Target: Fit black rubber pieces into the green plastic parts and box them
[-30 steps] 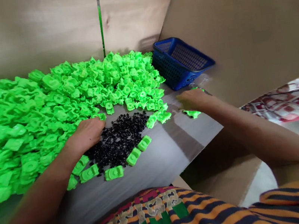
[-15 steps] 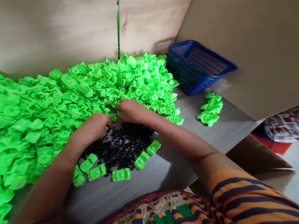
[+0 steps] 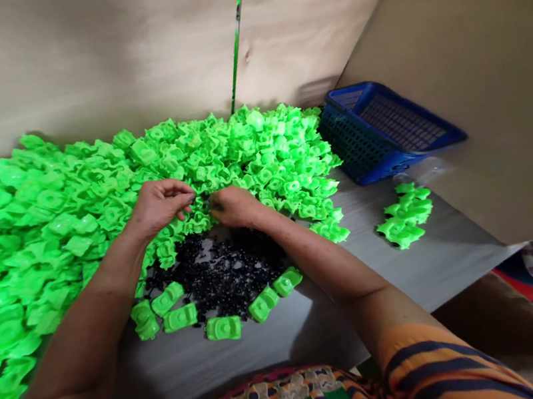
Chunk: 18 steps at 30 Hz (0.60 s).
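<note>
My left hand is at the front of a heap of bright green plastic toy-car-shaped pieces. Its thumb and index finger meet in a pinch, the other fingers loosely bent; anything between the tips is too small to name. Close beside it, my right hand is closed with curled fingertips turned toward the left. What it grips is hidden. Below both hands spreads a pile of small black parts. Along its near edge lie several separate green car pieces, one of them a car body in the middle.
A blue plastic basket leans at the back right, near a cardboard panel. In front of it, a short stack of green pieces rests on the grey tabletop. A wooden board stands behind the heap.
The view has shifted, so the scene sits lower and farther right. My left hand has risen and its fingers have partly straightened; the green piece at its fingertips no longer shows there.
</note>
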Available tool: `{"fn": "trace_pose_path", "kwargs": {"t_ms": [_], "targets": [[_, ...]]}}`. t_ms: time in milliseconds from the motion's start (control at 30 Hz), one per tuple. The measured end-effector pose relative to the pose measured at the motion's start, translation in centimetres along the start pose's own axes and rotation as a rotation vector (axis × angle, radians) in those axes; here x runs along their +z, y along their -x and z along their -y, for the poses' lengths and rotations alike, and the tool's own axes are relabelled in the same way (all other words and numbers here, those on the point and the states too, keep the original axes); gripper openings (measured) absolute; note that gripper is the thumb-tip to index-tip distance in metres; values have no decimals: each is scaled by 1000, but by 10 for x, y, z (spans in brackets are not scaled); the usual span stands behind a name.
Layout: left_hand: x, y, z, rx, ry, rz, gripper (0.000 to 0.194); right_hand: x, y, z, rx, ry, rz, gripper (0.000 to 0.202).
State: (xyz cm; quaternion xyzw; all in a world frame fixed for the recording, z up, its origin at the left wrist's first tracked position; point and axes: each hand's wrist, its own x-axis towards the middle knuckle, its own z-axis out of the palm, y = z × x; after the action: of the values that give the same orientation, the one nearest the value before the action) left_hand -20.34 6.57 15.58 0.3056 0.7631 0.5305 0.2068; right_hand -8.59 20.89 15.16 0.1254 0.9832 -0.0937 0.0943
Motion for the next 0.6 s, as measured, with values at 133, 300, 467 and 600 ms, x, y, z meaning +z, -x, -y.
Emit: {"fn": "trace_pose_path", "kwargs": {"t_ms": [133, 300, 467, 600], "targets": [[2, 0, -3, -5, 28, -37, 12, 0, -1, 1, -11, 20, 5, 36], [4, 1, 3, 22, -43, -54, 15, 5, 0, -4, -33, -16, 3, 37], [4, 0, 11, 68, -141, -63, 22, 12, -2, -8, -110, -141, -15, 40], [1, -2, 14, 123, -212, -60, 28, 17, -8, -11, -73, -181, -82, 36]]}}
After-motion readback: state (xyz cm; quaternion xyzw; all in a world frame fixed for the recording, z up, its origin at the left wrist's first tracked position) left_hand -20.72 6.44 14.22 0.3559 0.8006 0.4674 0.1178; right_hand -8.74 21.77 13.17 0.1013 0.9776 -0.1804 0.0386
